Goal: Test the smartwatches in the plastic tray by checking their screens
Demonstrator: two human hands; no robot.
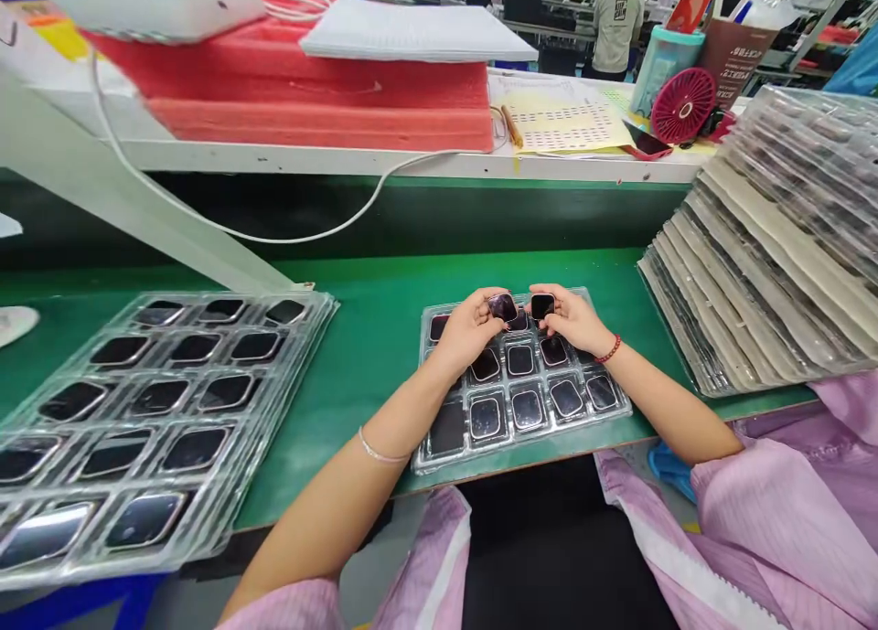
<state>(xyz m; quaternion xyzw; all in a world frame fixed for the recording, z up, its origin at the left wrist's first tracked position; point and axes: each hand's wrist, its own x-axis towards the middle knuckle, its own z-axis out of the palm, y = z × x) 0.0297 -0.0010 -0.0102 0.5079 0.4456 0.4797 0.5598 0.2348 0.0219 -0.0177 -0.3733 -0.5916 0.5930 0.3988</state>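
Over the upper part of a clear plastic tray (424,401), my left hand (473,328) pinches a dark, rounded-square glass piece (503,307) between thumb and fingers. Beside it, my right hand (576,319) grips a second dark square piece (542,306) by its edge. The two pieces are apart, with a small gap between them. Several similar dark pieces with light rims lie in the tray's compartments below, such as one square piece (527,410) in the front row. My hands cover part of the tray's upper row.
A stack of filled clear trays (198,397) lies at the left. Many stacked trays (768,273) lean at the right. Red foam (322,100), papers (569,122) and a pink fan (683,106) sit on the shelf (274,159). A white cable (294,240) hangs below. A person (617,26) stands far back.
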